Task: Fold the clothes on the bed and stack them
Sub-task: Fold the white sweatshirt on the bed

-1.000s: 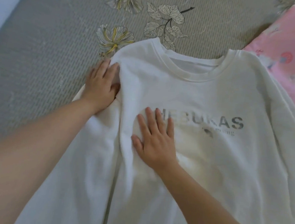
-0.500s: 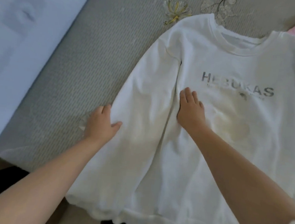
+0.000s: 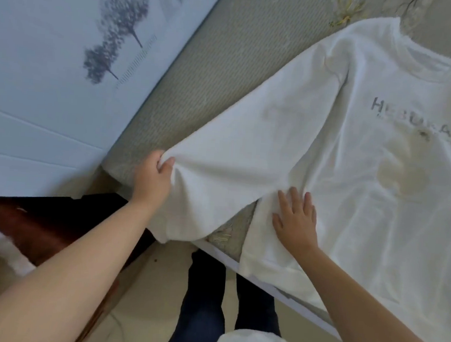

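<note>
A white sweatshirt (image 3: 368,160) with grey lettering and a yellowish stain on the chest lies face up on the grey bed (image 3: 218,70). Its hem hangs over the bed's near edge. My left hand (image 3: 152,177) grips the outer edge of the left sleeve (image 3: 247,151) near the cuff end and pulls the cloth taut toward the bed's corner. Flat and with fingers spread, my right hand (image 3: 296,219) presses on the sweatshirt's lower left side, next to the gap between sleeve and body.
A pale blue wall panel (image 3: 50,89) with tree prints runs along the bed's left side. Dark wooden furniture (image 3: 47,227) stands below it. My legs (image 3: 208,304) stand on the beige floor at the bed's white front edge (image 3: 277,291).
Both hands have slid down the sweatshirt toward the hem. My left hand went from lying flat by the sleeve to gripping its edge and drawing it outward. The view shifted left.
</note>
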